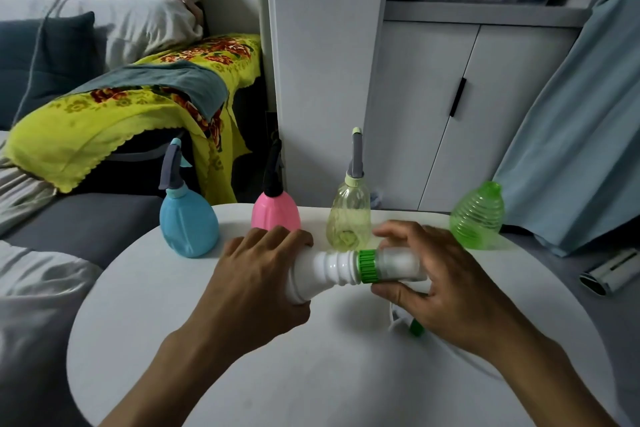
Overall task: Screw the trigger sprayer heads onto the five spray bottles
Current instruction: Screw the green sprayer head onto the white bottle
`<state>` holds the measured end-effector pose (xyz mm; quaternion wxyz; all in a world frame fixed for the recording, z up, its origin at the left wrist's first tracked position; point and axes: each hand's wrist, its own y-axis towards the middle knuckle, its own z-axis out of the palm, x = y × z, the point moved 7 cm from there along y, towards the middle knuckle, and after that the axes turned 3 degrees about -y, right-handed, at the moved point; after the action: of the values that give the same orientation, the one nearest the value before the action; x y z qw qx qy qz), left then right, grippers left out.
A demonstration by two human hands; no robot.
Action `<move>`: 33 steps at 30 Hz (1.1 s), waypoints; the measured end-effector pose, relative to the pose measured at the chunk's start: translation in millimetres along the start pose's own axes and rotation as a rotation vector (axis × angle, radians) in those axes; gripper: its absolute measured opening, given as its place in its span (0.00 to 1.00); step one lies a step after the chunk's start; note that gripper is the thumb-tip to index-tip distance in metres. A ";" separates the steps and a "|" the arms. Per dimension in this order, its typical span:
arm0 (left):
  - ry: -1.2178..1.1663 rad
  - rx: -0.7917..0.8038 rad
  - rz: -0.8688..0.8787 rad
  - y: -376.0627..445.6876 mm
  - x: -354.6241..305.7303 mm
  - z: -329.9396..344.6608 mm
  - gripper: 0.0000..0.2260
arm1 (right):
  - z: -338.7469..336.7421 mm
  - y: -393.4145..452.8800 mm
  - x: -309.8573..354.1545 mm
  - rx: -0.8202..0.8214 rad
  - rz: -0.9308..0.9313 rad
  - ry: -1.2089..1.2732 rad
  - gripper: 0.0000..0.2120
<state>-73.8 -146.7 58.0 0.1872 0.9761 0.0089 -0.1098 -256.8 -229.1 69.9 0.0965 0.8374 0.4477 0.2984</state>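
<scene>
Five bottles on round white table (242,374): blue (188,225), pink (276,211), yellow (349,218) capped upright behind, ribbed green plastic bottle (477,217) uncapped, white plastic bottle (320,276) held sideways, left hand (263,274) clasping its body to brace it, right hand (440,284) fingers pinching green-collared sprayer head (367,265) at its neck for threading.

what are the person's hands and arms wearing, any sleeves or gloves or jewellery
Nothing shows on either: the left hand and right hand are bare, with no gloves, rings or watch visible. Both forearms are bare as far as the frame shows them, with no sleeve in view.
</scene>
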 end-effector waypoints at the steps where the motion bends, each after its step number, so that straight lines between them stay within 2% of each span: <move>1: 0.003 -0.007 0.004 0.1 -0.6 -0.9 0.31 | 0.6 -0.5 0.6 -0.004 0.020 0.054 0.22; 4: 0.049 -0.004 0.014 -0.5 -0.8 -3.6 0.32 | 0.8 2.7 6.1 -0.037 0.021 0.138 0.18; 7: 0.179 0.023 0.037 -0.8 -2.6 -3.7 0.32 | 5.2 2.8 12.8 -0.036 -0.027 0.067 0.17; 13: 0.215 0.003 0.021 -1.5 -3.8 -7.7 0.31 | 13.3 1.1 21.7 -0.042 -0.091 0.118 0.15; 18: 0.220 -0.059 0.044 -1.4 -6.6 -13.5 0.30 | 10.9 1.4 6.7 -0.073 0.075 0.345 0.19; 22: 0.227 -0.101 0.057 -2.2 -8.3 -16.5 0.29 | 11.6 2.8 5.2 -0.109 0.104 0.534 0.17; 28: 0.240 -0.106 0.060 -3.2 -6.4 -17.3 0.30 | 20.9 5.0 4.9 -0.064 0.124 0.557 0.24; 33: 0.233 -0.113 0.074 -3.5 -9.3 -17.5 0.30 | 16.5 5.3 1.1 -0.077 0.119 0.596 0.20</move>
<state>-79.5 -136.8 74.7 0.2437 0.9698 0.0010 0.0118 -243.0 -229.6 59.4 -0.0249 0.7336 0.3946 0.5528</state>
